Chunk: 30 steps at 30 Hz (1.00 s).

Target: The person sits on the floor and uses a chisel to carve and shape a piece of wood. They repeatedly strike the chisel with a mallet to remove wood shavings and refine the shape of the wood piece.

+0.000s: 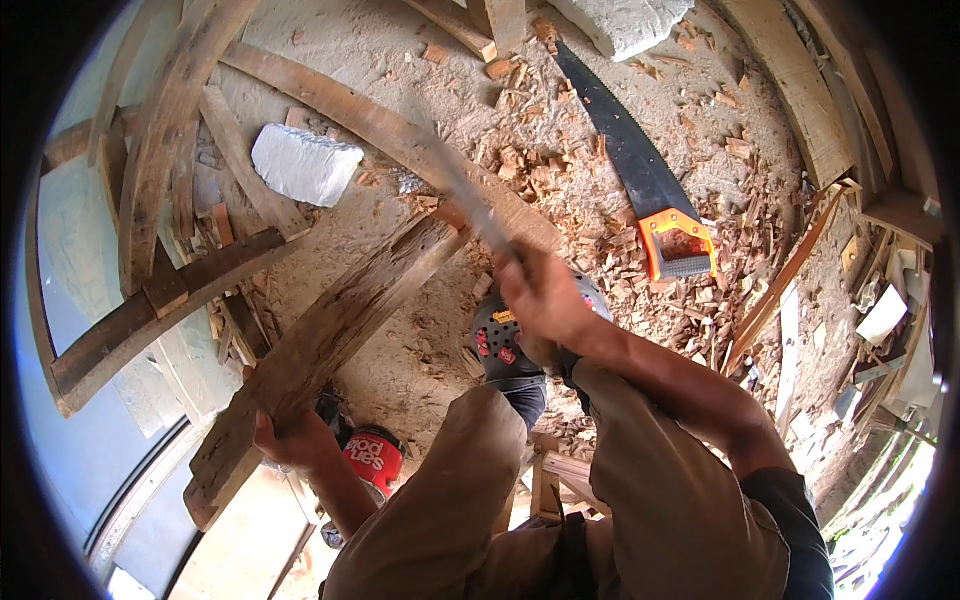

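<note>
A weathered wooden beam slants up from lower left, its surface rough and gouged. My left hand grips it near its lower end. The beam's far end lies by a long plank on the ground. In my right hand is a long-bladed tool, its narrow grey blade pointing up and left across the plank, just right of the beam's far end. Motion blurs the blade, so its exact kind is unclear, and my fist hides most of the handle. Whether the blade touches the wood I cannot tell.
A handsaw with an orange and black handle lies ahead to the right amid wood chips. White blocks rest on the dirt. A red can stands by my left forearm. A wooden frame is at left; my clog is near.
</note>
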Each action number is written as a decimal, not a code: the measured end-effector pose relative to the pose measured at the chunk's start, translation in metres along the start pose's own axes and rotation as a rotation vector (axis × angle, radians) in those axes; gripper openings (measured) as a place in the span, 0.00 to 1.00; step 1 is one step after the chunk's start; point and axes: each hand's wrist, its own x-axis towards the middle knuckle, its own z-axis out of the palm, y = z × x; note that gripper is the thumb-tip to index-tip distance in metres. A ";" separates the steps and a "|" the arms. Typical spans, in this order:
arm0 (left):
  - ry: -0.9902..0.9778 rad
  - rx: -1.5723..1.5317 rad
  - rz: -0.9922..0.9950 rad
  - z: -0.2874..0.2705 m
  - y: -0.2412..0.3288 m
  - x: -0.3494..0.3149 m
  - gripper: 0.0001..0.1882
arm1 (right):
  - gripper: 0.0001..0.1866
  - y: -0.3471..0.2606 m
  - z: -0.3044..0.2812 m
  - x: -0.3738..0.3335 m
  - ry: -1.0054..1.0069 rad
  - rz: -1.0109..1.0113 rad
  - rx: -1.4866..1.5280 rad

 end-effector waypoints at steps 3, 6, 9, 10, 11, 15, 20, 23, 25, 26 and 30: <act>0.081 -0.038 -0.003 0.004 0.000 -0.006 0.38 | 0.16 0.001 0.001 0.001 -0.040 -0.028 -0.421; 0.211 0.328 0.099 0.004 -0.003 -0.008 0.38 | 0.16 0.001 -0.007 0.008 0.024 -0.019 -0.304; 0.244 0.260 0.074 0.000 -0.005 -0.004 0.37 | 0.16 0.000 -0.007 0.008 0.130 -0.062 -0.046; 0.237 0.179 0.053 -0.002 -0.005 -0.001 0.37 | 0.15 0.001 -0.006 0.006 0.155 -0.147 0.043; 0.212 0.070 0.024 -0.004 -0.005 0.001 0.37 | 0.14 0.001 -0.002 0.003 0.143 -0.084 -0.144; -0.022 -0.066 0.012 -0.013 -0.004 0.003 0.36 | 0.13 0.004 -0.001 -0.003 -0.043 0.083 -0.384; 0.135 -0.095 0.014 -0.023 -0.008 0.007 0.37 | 0.16 0.007 -0.012 0.002 -0.017 0.016 -0.368; 0.094 0.180 0.069 -0.038 -0.020 0.019 0.36 | 0.19 0.005 -0.021 0.004 0.057 0.008 -0.197; 0.072 0.070 0.002 -0.053 -0.034 0.030 0.35 | 0.22 0.002 -0.030 0.004 0.143 0.129 -0.258; 0.118 -0.197 -0.105 -0.061 -0.042 0.037 0.34 | 0.22 0.002 -0.035 0.002 0.125 0.182 -0.177; 0.348 -0.666 -0.330 -0.084 -0.083 0.045 0.32 | 0.21 0.002 -0.051 -0.003 0.171 0.095 -0.461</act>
